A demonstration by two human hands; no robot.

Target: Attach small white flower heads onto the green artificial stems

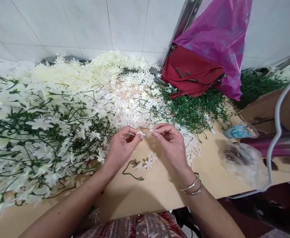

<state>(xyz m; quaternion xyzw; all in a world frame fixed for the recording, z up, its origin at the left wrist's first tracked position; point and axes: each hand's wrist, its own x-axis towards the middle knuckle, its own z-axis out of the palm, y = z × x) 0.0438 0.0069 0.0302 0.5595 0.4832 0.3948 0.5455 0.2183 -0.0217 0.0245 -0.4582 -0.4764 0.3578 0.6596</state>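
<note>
White flowers [40, 123] heap across the left of the table [160, 195]; probably light, soft-petalled. Green stems [192, 107] pile beyond the right: likely wiry, apt to tangle. Left hand [121, 145] and right hand [172, 145] each pinch a small white piece [141, 133] in fingertips, near each other. Loose blossoms [148, 164] lie below. Petals may crease; I'd grip at the base.
</note>
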